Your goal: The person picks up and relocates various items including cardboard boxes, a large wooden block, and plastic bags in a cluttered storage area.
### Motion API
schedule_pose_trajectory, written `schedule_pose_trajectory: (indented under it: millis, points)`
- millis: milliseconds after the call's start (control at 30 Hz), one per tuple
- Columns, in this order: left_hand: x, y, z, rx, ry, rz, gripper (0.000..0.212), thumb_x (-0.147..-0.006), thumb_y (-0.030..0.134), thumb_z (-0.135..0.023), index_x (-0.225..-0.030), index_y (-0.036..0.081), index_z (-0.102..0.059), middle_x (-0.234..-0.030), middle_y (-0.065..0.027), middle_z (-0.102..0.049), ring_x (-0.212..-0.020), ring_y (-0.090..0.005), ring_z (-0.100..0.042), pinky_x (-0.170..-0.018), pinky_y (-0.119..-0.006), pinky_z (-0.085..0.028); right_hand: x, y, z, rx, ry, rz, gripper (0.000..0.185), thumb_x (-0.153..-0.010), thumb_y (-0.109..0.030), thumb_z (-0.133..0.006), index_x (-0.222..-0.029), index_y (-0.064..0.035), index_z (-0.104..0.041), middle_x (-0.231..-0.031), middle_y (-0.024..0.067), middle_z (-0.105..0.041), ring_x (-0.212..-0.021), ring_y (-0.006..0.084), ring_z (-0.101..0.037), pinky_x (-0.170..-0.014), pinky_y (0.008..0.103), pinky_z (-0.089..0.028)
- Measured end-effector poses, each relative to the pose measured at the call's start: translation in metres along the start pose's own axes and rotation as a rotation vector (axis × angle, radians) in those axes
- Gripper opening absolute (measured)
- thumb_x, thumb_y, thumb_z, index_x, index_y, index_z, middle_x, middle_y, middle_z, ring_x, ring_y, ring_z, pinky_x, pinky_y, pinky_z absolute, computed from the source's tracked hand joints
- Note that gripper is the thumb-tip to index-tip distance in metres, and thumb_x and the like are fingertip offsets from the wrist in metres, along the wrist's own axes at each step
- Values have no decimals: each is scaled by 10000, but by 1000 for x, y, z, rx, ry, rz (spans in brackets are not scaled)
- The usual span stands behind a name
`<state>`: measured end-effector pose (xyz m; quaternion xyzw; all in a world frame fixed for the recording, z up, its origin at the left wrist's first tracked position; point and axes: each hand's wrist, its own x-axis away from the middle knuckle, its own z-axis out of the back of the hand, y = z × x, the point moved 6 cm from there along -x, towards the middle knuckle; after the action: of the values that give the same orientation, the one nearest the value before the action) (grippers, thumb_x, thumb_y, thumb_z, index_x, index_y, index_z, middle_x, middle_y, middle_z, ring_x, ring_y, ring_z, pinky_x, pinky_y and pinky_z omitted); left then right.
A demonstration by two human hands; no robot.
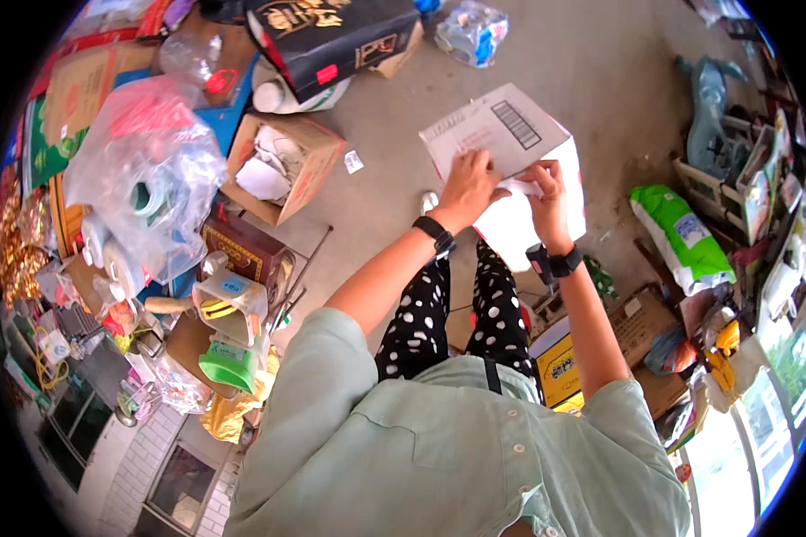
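A cardboard carton (477, 124) with a printed barcode is held up before me, above the floor. One face looks greyish; another, turned toward the light, is glaring white. My left hand (469, 184) lies over the near edge of the grey face, its fingers bent onto the board. At the same edge, my right hand (547, 194) pinches the board between thumb and curled fingers. The carton's inside is hidden. Both wrists wear black bands.
An open cardboard box (316, 168) with crumpled paper stands to the left. Beyond it lies a black printed box (336, 47). A clear plastic bag (148, 174) bulges over piled goods. At right are a green-and-white sack (682, 238) and a crate (712, 194).
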<state>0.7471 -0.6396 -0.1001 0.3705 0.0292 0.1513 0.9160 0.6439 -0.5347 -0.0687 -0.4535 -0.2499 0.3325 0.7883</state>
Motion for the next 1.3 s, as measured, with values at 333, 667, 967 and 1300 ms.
schedule_pose_trajectory:
  millis: [333,667,967,1300]
  points:
    - [90,59,100,367,150,-15,247,-907,178,-660,-1043,-25,-692,-1406,-259,-411,-1296,-418,-435,-1071,-434,-383,77,-95,0,-662,-264,-241,171,-840,147,-566,-878,-18,-586,-984,28,-574,-971,122,-573,-892,282,-469]
    - [119,52,146,269,190,9,301,-957,255,-589,-975,-29,-689,-1438,-260,-413,-1294,-426,-442,-1068,-447,-388,86,-143,-25,-717,-238,-380,108,-973,-112,-597,-878,-66,-574,-897,21,-661,-888,112,-613,-843,263,-463]
    - [128,54,196,185,340,62,325,-978,265,-548,-979,-39,-663,-1377,-273,-487,-1272,-449,-459,-1054,-462,-397,58,-193,-42,-625,-285,-146,83,-972,-48,-553,-894,-75,-548,-918,15,-630,-888,109,-551,-890,269,-413]
    - [139,-94,249,100,703,389,478,-1023,350,-442,-823,-37,-639,-761,-245,-637,-739,-418,-609,-670,-484,-456,44,-130,131,-761,55,-237,58,-968,-83,-581,-911,-83,-578,-889,4,-628,-859,119,-594,-795,272,-475]
